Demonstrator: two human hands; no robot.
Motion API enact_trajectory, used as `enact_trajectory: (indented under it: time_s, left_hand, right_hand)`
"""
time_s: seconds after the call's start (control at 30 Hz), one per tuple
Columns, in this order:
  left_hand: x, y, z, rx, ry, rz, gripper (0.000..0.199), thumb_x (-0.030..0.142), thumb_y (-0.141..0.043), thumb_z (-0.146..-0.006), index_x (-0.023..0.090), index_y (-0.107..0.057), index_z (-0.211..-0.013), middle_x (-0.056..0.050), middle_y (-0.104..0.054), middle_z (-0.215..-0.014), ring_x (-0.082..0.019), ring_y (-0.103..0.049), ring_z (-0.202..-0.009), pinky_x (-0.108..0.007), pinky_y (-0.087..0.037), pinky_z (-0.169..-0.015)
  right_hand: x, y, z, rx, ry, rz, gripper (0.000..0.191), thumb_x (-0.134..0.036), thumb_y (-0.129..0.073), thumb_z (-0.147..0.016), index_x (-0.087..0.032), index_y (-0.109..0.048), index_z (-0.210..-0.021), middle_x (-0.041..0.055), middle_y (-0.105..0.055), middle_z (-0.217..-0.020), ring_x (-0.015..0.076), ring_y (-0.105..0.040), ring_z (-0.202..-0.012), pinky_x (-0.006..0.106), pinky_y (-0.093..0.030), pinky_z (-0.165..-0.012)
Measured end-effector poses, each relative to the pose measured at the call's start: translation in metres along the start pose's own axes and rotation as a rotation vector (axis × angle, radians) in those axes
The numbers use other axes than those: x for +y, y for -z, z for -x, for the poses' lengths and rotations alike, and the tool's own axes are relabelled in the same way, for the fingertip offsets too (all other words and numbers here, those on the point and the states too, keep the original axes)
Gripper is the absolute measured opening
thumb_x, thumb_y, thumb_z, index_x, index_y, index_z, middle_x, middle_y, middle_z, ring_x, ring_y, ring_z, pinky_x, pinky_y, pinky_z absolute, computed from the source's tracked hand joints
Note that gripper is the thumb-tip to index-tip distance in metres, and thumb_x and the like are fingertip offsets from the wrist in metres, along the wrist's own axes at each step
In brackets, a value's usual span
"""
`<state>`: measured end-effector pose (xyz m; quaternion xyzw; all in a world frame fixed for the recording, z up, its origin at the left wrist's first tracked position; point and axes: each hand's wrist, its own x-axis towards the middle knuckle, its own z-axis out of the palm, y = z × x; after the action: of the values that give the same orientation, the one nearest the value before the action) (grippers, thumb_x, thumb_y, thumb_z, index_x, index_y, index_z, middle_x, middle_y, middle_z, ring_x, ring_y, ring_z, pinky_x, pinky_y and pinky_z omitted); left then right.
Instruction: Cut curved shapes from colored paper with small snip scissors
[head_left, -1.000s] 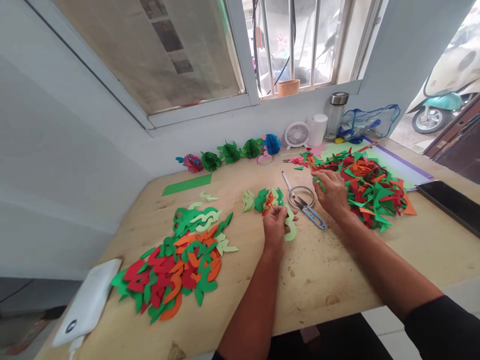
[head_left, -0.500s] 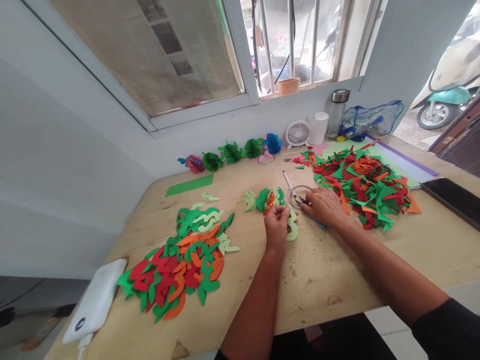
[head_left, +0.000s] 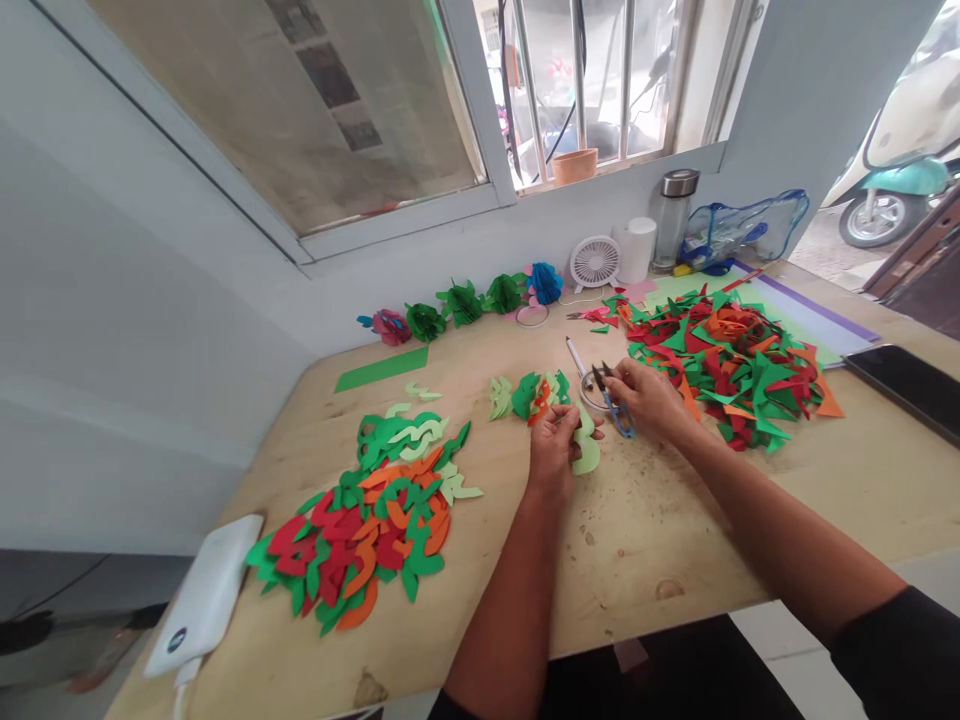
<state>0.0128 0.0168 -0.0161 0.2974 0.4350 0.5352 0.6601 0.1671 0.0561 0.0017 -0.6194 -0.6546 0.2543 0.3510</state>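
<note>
We stretch our left hand forward, thumb and fingers pinching a pale green paper piece over the table. Our right hand slants in, fingers curled around blue scissors, tips near the white pen.

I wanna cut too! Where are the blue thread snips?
In the head view, the right hand holds the blue thread snips right of centre, by the grey ring.

We find no legible text, brand, number or sign. The white device bears a dark oval mark, too small and blurred to read; on the framed pane we cannot decipher the dark patches.
</note>
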Motion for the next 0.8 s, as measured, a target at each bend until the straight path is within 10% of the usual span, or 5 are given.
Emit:
enact_trajectory:
  time_s: [0.33,0.47,0.8]
  left_hand:
    - [0.009,-0.001,0.007,-0.098,0.242,0.244,0.028,0.039,-0.070,-0.070,0.016,-0.057,-0.079,-0.004,-0.066,-0.070,-0.013,-0.062,-0.059,-0.023,-0.046,-0.052]
    - [0.009,-0.002,0.009,-0.135,0.296,0.271,0.034,0.038,-0.074,-0.066,0.016,-0.058,-0.086,0.003,-0.057,-0.058,-0.005,-0.046,-0.042,-0.017,-0.032,-0.040]
    - [0.000,-0.008,0.013,-0.139,0.015,-0.210,0.021,0.030,-0.072,-0.064,0.014,-0.063,-0.075,0.007,-0.043,-0.046,-0.003,-0.029,-0.036,-0.017,-0.022,-0.037]
  right_hand:
    - [-0.009,0.010,-0.004,0.000,-0.379,-1.151,0.017,-0.034,-0.061,-0.081,-0.019,-0.054,-0.076,-0.0012,-0.061,-0.059,0.0105,-0.056,-0.047,0.022,-0.047,-0.047]
    - [-0.007,0.016,-0.008,0.037,-0.609,-1.288,0.017,-0.022,-0.045,-0.090,-0.018,-0.051,-0.075,-0.0019,-0.058,-0.054,0.0069,-0.048,-0.038,0.017,-0.043,-0.040]
    - [-0.005,0.020,-0.008,0.073,-0.622,-1.301,0.014,-0.020,-0.045,-0.089,-0.018,-0.052,-0.077,-0.0024,-0.056,-0.053,0.0069,-0.046,-0.038,0.017,-0.039,-0.037]
